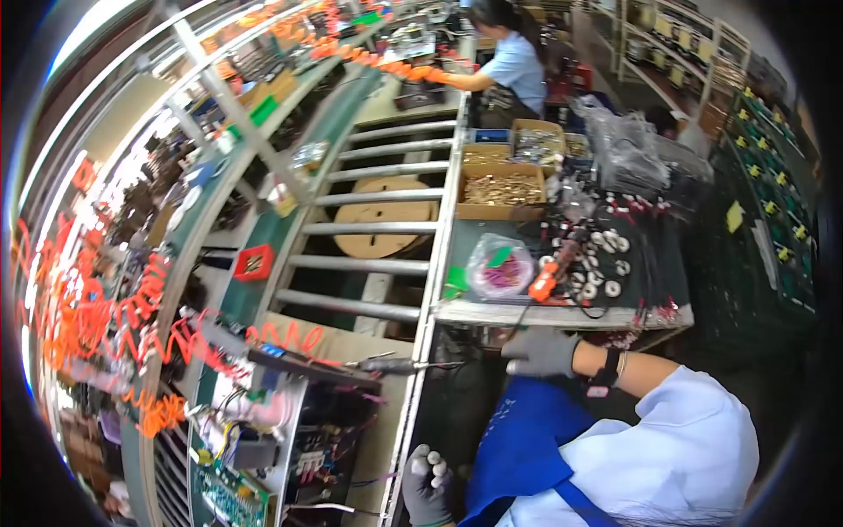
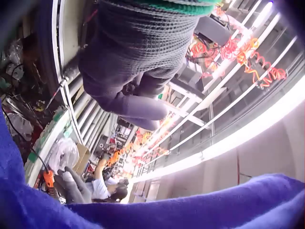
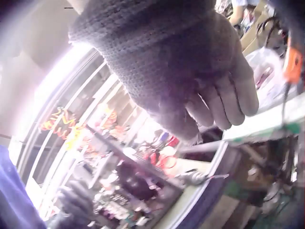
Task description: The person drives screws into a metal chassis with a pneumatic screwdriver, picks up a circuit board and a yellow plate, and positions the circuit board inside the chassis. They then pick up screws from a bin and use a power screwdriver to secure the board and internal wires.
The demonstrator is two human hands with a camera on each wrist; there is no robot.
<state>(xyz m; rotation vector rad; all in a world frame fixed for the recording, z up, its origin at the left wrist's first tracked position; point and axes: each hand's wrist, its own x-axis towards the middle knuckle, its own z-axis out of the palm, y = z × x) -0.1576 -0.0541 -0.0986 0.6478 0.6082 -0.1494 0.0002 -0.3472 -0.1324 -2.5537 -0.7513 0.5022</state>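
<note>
My right hand [image 1: 540,352], in a grey knit glove, is just off the near edge of the side table [image 1: 562,314]. Its fingers are extended and hold nothing in the right wrist view. Closest to it on the table lie an orange-and-black tool [image 1: 546,281] and a clear plastic bag [image 1: 499,266] with pink pieces inside. My left hand [image 1: 428,483], gloved too, hangs loosely curled beside the conveyor's rail, with nothing visible in its fingers. Left of it stands an open metal-framed unit [image 1: 290,448] with wires and a green circuit board [image 1: 230,496]. A powered screwdriver [image 1: 386,364] lies across the rail.
Rollers [image 1: 364,262] run away ahead, with a round brown board [image 1: 385,220] among them. Cardboard boxes of small metal parts [image 1: 502,190] and white rings [image 1: 606,263] sit on the side table. Orange coiled hoses [image 1: 88,307] hang at left. Another person [image 1: 518,70] works farther back.
</note>
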